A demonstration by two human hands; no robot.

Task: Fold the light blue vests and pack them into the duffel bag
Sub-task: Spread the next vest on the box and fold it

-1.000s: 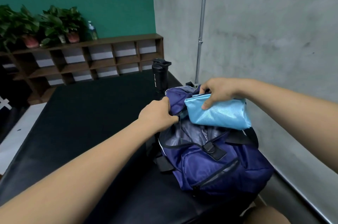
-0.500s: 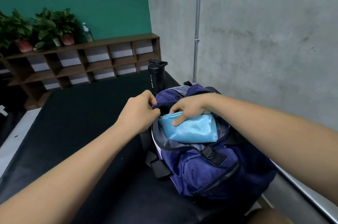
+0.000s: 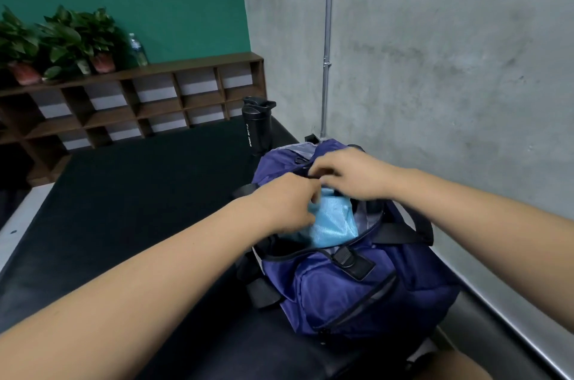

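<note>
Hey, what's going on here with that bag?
A person is packing a folded light blue vest into a purple bag on a black table. The vest sits inside the open top. The left hand is on the vest's near corner and the right hand is at the bag's far rim; whether either one grips is hard to see. A black bottle stands behind the bag.

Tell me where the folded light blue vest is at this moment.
In the head view, right of centre, the light blue vest lies in the open top of the purple duffel bag, just under the left hand and the right hand.
</note>
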